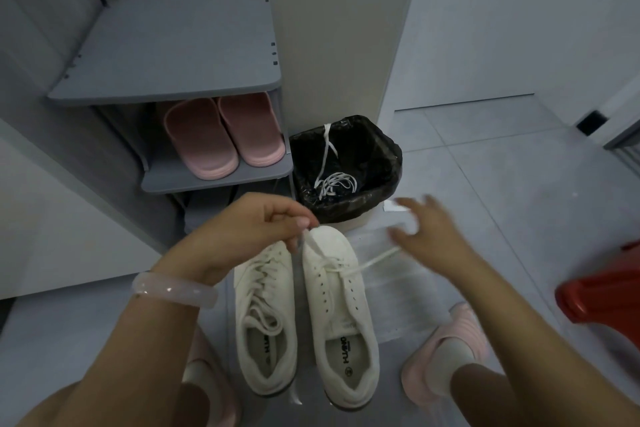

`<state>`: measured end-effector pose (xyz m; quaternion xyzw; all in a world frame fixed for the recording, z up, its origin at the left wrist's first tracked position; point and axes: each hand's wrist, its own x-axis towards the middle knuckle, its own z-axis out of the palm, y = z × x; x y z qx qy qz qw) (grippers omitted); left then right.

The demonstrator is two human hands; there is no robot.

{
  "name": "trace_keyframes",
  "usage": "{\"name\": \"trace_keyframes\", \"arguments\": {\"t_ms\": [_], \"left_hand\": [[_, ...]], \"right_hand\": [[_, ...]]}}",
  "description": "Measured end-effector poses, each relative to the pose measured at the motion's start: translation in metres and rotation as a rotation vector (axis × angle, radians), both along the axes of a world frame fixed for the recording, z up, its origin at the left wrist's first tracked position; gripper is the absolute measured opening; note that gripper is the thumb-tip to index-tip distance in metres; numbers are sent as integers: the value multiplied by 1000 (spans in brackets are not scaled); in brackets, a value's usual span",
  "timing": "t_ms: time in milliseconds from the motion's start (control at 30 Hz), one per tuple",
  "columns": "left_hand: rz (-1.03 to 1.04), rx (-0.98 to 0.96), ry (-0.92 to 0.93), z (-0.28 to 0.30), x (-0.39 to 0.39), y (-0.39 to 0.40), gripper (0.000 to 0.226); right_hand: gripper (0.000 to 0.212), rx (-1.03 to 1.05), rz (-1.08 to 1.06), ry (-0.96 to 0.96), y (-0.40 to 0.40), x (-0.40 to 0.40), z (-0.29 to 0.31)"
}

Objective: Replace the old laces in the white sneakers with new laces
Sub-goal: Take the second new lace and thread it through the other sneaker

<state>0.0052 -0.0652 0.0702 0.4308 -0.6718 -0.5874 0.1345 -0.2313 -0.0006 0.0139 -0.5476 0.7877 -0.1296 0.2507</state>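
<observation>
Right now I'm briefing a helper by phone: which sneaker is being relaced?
On the floor before the grey shoe rack and black-lined bin stand two white sneakers. It's the right-side sneaker: most eyelets empty, unlike its fully laced neighbour.

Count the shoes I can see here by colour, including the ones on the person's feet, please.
White sneakers: 2, the left sneaker and the right sneaker, on the floor.
Pink slippers on the shelf: 2, one beside the other.
Pink slippers on the feet: 2, one and a partly hidden one.
Total: 6
</observation>
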Motion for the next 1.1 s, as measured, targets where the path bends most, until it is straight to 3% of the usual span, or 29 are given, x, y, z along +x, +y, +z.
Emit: {"name": "trace_keyframes", "arguments": {"t_ms": [67, 133, 233, 433, 600, 733, 867, 933, 1000, 1100], "left_hand": [[-40, 48, 109, 5, -3, 4, 19], [-79, 35, 132, 1, -5, 6, 22], [-78, -22, 53, -9, -2, 2, 16], [-250, -77, -229, -27, 10, -5, 21], [-397, -13, -463, -51, 11, 0, 26], [-541, 50, -563, -59, 11, 5, 30], [-589, -84, -667, -56, 14, 3, 34], [-579, -95, -677, -53, 16, 1, 39], [-537, -101, -676, -52, 16, 2, 46], [-306, -124, -580, -60, 8, 0, 48]], "right_hand": [[49, 8, 264, -412, 3, 40, 11], [29, 18, 336, -698, 4, 68, 15], [12, -131, 107, -867, -3, 69, 20], [27, -595, -552, -1389, -17, 23, 26], [43, -720, -661, -1687, -16, 6, 28], [39, -824, -822, -1592, -18, -9, 25], [9, -842, -1079, -1513, -18, -21, 16], [24, -770, -1142, -1518, -17, -24, 10], [26, -648, -1166, -1484, -17, -25, 4], [17, -358, -971, -1107, -19, -19, -2]]}}
